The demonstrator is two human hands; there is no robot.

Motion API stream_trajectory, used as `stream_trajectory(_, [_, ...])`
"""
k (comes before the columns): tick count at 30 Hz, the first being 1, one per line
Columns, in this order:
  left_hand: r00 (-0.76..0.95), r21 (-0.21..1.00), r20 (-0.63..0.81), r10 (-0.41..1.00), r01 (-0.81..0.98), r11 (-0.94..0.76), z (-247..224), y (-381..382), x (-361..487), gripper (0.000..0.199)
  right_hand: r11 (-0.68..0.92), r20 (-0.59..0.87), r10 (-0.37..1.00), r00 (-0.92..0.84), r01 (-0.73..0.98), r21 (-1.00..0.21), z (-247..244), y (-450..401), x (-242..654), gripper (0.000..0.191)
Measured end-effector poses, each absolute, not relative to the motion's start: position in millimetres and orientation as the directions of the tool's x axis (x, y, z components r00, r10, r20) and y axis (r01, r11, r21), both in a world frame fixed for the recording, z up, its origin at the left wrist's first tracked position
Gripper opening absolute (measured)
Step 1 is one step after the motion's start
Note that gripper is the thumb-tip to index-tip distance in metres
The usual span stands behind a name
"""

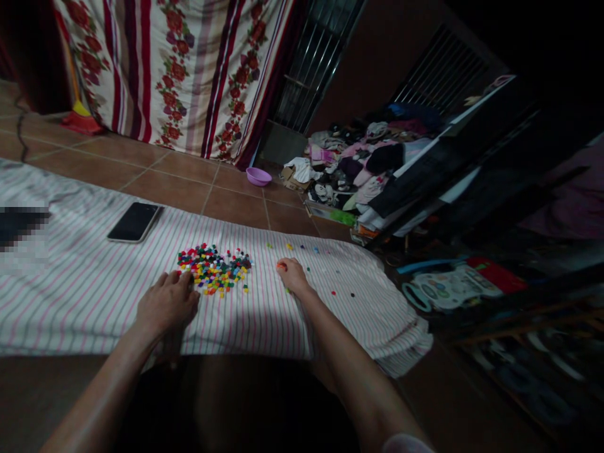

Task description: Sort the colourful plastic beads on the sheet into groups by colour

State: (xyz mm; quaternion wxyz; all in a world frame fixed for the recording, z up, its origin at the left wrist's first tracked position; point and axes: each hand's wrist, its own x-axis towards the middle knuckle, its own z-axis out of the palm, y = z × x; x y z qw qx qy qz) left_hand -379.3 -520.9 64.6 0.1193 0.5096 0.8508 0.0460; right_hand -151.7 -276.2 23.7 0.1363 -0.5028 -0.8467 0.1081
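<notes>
A heap of small cube-shaped beads [214, 267] in many colours lies on a striped cloth [264, 327]. My left hand [166, 301] rests palm down at the heap's left edge, fingers lightly bent and touching or almost touching the nearest beads. To the right of the heap, my right hand [293, 275] pinches an orange bead [280, 265] between thumb and fingertips, just above or on the cloth. Around that hand, single beads lie apart: a yellow bead [289, 246], a red bead [333, 292], a black bead [352, 294] and several others. A green one is partly hidden beside my wrist.
A phone [135, 221] lies on the cloth, left of the heap. Beyond the cloth, a purple basin [258, 177] stands on the tiled floor near a floral curtain [174, 75]. Piled clothes [358, 157] and a dark rack [425, 176] occupy the right side.
</notes>
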Motion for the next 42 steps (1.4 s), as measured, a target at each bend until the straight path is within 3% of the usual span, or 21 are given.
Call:
stream_trajectory(6, [-0.459,0.215,-0.116,0.881,0.854,0.473,63.5,-521.6,-378.3,0.052,0.455,0.119,0.889,-0.442,0.829,-0.326,22.5,-275.0,-152.5,0.018])
stream_trajectory(15, [-0.465,0.195,-0.171,0.868,0.848,0.493,67.0,-520.6,-378.7,0.053,0.409,0.109,0.913,-0.394,0.867,-0.285,22.6,-271.3,-161.3,0.020])
stream_trajectory(27, [-0.469,0.228,-0.139,0.872,0.842,0.489,64.1,-521.7,-381.9,0.053,0.396,0.108,0.917,-0.384,0.845,-0.360,20.8,-262.0,-153.1,0.017])
stream_trajectory(32, [-0.469,0.224,-0.147,0.871,0.841,0.492,66.8,-521.8,-380.8,0.052,0.366,0.137,0.931,-0.340,0.871,-0.328,29.3,-266.3,-154.3,0.021])
stream_trajectory(37, [-0.464,0.220,-0.159,0.871,0.844,0.489,67.9,-522.0,-381.4,0.052,0.505,0.231,0.863,-0.450,0.787,-0.353,34.9,-286.1,-163.5,0.025])
stream_trajectory(42, [-0.454,0.226,-0.149,0.878,0.849,0.478,64.6,-522.2,-383.7,0.051,0.615,0.221,0.781,-0.584,0.656,-0.437,29.4,-317.1,-183.2,0.023])
